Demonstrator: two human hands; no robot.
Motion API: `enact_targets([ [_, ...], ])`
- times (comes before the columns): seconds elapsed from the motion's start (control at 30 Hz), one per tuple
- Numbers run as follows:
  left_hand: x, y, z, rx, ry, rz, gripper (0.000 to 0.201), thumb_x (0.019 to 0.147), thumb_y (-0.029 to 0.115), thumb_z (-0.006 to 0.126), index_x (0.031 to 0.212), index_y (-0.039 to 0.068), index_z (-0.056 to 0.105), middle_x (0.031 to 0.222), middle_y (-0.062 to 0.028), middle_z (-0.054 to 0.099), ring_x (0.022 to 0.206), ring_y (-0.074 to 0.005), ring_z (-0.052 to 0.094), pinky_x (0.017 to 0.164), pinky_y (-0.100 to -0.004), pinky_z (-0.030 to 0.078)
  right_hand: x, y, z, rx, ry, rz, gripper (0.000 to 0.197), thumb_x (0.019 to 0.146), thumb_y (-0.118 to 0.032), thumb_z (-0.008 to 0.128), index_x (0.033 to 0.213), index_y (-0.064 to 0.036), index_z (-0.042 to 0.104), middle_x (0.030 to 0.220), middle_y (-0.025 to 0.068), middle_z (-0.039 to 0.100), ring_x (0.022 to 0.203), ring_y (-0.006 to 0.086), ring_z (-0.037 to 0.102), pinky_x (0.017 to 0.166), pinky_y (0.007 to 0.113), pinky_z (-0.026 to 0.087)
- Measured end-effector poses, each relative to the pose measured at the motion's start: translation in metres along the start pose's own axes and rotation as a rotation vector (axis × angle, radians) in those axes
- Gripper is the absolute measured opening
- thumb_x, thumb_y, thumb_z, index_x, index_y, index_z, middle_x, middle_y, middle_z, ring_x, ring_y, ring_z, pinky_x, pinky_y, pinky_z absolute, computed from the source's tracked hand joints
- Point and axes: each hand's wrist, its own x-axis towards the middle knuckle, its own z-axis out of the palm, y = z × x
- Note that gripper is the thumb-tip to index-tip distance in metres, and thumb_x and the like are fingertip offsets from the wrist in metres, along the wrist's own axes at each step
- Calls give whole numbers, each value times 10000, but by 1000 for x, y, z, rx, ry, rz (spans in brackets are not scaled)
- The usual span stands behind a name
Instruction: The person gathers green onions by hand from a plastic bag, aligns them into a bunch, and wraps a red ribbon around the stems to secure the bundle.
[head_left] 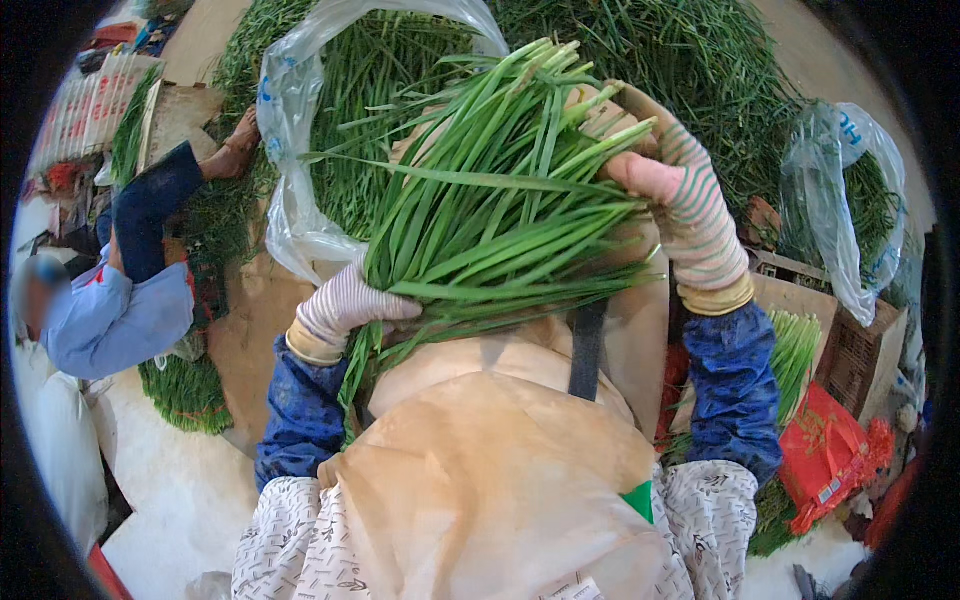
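Across my lap, above a tan apron (490,450), I hold a large loose bunch of garlic chives (500,200), its pale cut ends up at the right and its leaf tips down at the left. My left hand (355,300), in a striped knit glove, is closed round the leaf end. My right hand (690,195), in a striped glove with bare fingertips, grips the bunch near the pale stalk ends; some of its fingers are hidden behind the stalks. A clear plastic bag (290,190) full of chives stands open just beyond the bunch.
A heap of chives (680,60) covers the floor ahead. At the right are another clear bag (850,200), a brown crate (860,360), a red bag (825,450) and chives with cut ends (795,350). A seated person (120,310) is at the left, near a tied bundle (185,390).
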Motion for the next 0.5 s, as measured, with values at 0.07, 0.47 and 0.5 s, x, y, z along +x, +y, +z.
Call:
enact_targets([
  [0.07,-1,1,3,-48,-98,-63,488,713,42,822,1151,31,606,868,-33,666,631,-110,609,499,-242,506,-19,-1,-2,104,88,-15,719,759,-100,726,1411,-3,441,1166,103,652,996,200,644,866,315,535],
  [0.47,10,-6,7,94,-112,10,683,688,58,851,1303,62,553,1173,-24,648,1019,-131,582,860,-296,517,-24,-33,-41,-1078,-92,200,353,873,-314,643,1064,-23,706,935,86,708,904,182,643,847,298,480],
  [0.5,9,-6,8,101,-113,15,677,690,51,847,1301,62,556,1179,-25,647,1026,-132,581,867,-298,515,-23,-33,-27,-1124,-161,313,364,859,-347,651,1039,-38,716,912,100,709,892,205,653,837,303,483],
])
